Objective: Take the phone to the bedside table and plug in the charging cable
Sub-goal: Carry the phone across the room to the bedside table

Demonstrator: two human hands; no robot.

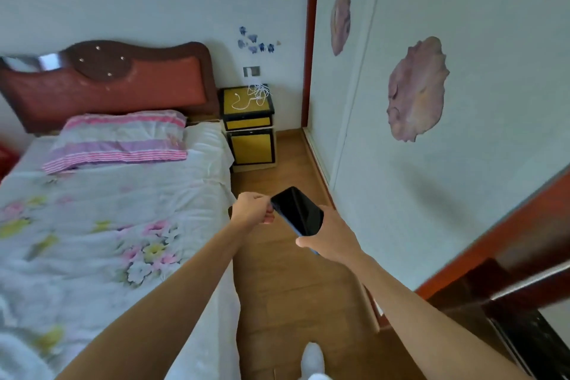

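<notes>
Both hands (331, 233) gripping phone (297, 211), cable (254, 95) atop bedside table (249, 123)

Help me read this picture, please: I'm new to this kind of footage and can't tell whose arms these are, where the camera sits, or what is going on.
There is no machine here. The camera is worn on a person's head and looks forward and down, so the two bare arms reaching into view are the wearer's own. The right hand grips a dark phone from below; the fingers of the left hand touch its upper edge. The person stands on a wooden floor between a bed with a flowered cover and a pale wall. Ahead, beside the headboard, is a yellow bedside table. A white charging cable lies tangled on its top, hanging from a wall socket. The phone is not there yet.
</notes>
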